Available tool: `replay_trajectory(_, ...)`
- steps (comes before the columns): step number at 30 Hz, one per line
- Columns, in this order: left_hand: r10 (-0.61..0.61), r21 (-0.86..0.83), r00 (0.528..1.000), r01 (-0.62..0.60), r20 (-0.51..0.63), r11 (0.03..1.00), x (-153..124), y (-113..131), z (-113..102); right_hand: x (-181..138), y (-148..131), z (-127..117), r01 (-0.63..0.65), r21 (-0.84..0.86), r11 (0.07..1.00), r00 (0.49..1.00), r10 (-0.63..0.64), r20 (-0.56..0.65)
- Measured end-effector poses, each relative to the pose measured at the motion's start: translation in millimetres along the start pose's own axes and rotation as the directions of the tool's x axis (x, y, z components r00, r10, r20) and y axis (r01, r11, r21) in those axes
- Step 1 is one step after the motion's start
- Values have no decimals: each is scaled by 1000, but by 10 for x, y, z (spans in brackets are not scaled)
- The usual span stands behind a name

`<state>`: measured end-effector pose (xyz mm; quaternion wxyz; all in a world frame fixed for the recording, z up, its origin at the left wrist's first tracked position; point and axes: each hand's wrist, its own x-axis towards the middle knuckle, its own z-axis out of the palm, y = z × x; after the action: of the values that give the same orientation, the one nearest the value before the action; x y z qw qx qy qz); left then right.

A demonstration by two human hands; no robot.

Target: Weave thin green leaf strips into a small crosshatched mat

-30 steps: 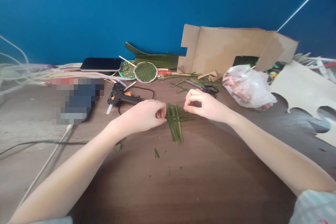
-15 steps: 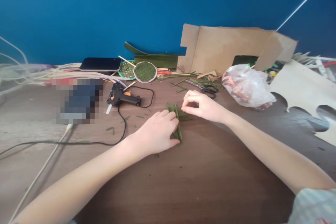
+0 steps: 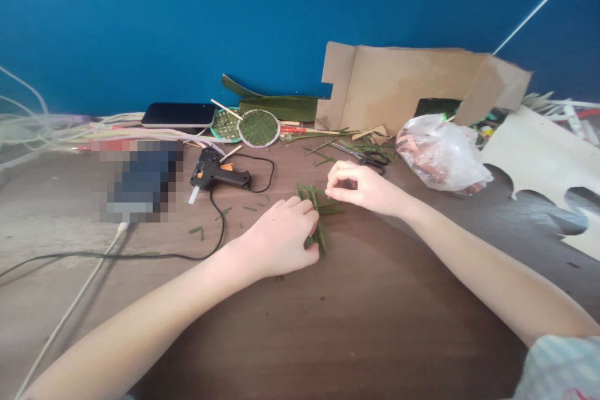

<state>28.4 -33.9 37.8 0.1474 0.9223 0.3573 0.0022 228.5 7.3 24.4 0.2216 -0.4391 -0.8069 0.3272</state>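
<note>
Narrow green leaf strips [image 3: 320,234] lie crossed over one another on the brown table, some running toward me and some sideways. My left hand [image 3: 284,237] is bent over their left side, fingers curled down on them and thumb at the near end. It covers much of the strips. Just beyond the upper right of the crossed strips, my right hand [image 3: 359,187] has thumb and forefinger closed in a pinch. Whatever those fingertips hold is too small to make out.
Left of my hands lie a black glue gun [image 3: 220,173] with its cord and a blurred-out device on a white cable. Behind are two round woven green pieces [image 3: 259,128], scissors [image 3: 375,159], a plastic bag [image 3: 443,153] and folded cardboard [image 3: 403,84]. Cut white sheet [image 3: 539,156] lies right.
My right hand has shifted very slightly right, its fingertips a little off the strips. My left thumb has drawn in slightly; otherwise the left hand stays over the strips.
</note>
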Motion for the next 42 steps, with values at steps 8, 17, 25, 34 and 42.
replay_trajectory(8,-32,-325,992,70,121,943,11,-235,-149,-12,-24,-152,24,121,992,972,-52,230)
replay_trajectory(17,-50,-425,985,117,165,898,39,-384,-142,-48,-99,6,175,-1,985,903,-160,399)
replay_trajectory(25,-65,-449,981,143,185,882,27,-360,-174,-76,-134,187,157,-155,975,953,-108,283)
replay_trajectory(34,-110,-415,984,159,138,896,44,-380,-204,-79,-126,218,148,-169,974,962,-102,255)
replay_trajectory(42,-54,-303,999,53,3,952,61,-446,-128,-72,-144,226,151,-197,969,973,-110,205)
